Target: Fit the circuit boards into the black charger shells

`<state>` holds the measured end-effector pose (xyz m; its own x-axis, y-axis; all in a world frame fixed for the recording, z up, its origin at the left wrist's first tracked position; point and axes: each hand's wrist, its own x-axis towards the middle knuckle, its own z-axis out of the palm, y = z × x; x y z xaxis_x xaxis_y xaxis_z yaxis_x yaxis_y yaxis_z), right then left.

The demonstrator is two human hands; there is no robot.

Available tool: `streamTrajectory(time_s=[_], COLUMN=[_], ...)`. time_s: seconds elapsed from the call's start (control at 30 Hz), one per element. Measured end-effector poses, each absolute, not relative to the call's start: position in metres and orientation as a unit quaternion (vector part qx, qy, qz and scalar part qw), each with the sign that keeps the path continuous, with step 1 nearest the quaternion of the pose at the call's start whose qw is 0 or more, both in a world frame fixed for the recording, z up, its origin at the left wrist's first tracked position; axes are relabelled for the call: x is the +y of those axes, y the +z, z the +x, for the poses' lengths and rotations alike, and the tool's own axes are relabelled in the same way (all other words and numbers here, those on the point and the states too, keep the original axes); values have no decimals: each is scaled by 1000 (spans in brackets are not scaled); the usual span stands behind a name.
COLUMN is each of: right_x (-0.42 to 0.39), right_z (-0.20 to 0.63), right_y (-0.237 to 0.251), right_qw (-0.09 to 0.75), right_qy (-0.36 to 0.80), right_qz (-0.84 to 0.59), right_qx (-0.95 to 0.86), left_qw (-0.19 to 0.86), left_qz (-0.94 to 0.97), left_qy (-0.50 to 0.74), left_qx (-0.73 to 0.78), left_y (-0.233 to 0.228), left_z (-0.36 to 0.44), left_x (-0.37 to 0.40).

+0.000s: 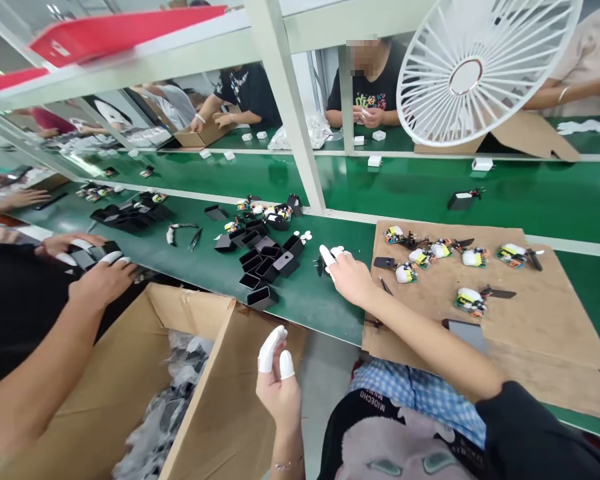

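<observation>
My left hand point(280, 383) is raised before the table edge beside the cardboard box. White finger cots cover its fingertips; thumb and fingers are apart with nothing between them. Over the green table, my right hand point(351, 277), also in white cots, closes around a small black plug piece point(321, 266) with thin prongs. My fingers hide most of that piece. Left of it lie small white discs point(305, 237) and a pile of open black plastic cases point(267, 257). To its right, circuit boards point(473, 301) with yellow and white parts rest on a cardboard sheet point(540, 327).
A large open cardboard box point(200, 407) holding plastic bags stands at left. A co-worker's hands point(97, 277) hold black cases there. Tweezers point(196, 239) lie on the table. A white fan point(465, 77) and a frame post point(290, 107) stand ahead. Other people sit beyond the green belt point(405, 193).
</observation>
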<state>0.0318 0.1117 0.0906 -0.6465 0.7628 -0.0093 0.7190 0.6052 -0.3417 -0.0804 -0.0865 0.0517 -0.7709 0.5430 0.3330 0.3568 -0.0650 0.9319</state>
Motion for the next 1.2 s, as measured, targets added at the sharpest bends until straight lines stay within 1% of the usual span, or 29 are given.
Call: streamTrajectory(time_s=[0.17,0.3,0.4,0.47,0.57,0.67,0.73,0.83,0.93,1.0,1.07,1.13,1.2], right_x=[109,105,91,78,60,47,41,38,46,62,93,137,190], right_z=[34,53,80,101,130,151,159,165,168,169,173,181,194], right_y=[101,123,134,139,151,170,182,189,179,167,156,148,142], right_qw=[134,243,315,352,389,406,410,418,434,435,423,408,397], right_qy=[280,418,542,606,672,774,814,813,780,710,608,521,452], right_qz=[-423,-409,-366,-335,-308,-274,-259,-264,-281,-348,-439,-510,-565], right_qx=[-851,-774,-687,-630,-551,-401,-319,-308,-352,-430,-509,-549,-565], left_qw=[98,131,168,189,204,214,217,196,113,28,-43,-84,-114], left_qz=[340,358,379,401,431,455,469,496,559,604,623,627,631], left_qy=[660,660,661,660,659,648,636,612,548,472,386,315,274], left_qx=[662,648,625,607,582,572,573,584,612,642,679,708,717], left_y=[53,58,65,69,72,70,66,52,32,17,4,-5,-9], left_z=[-72,-58,-44,-35,-22,-13,-12,-18,-33,-42,-48,-49,-49], left_x=[-83,-78,-71,-66,-59,-55,-52,-45,-28,-13,1,10,13])
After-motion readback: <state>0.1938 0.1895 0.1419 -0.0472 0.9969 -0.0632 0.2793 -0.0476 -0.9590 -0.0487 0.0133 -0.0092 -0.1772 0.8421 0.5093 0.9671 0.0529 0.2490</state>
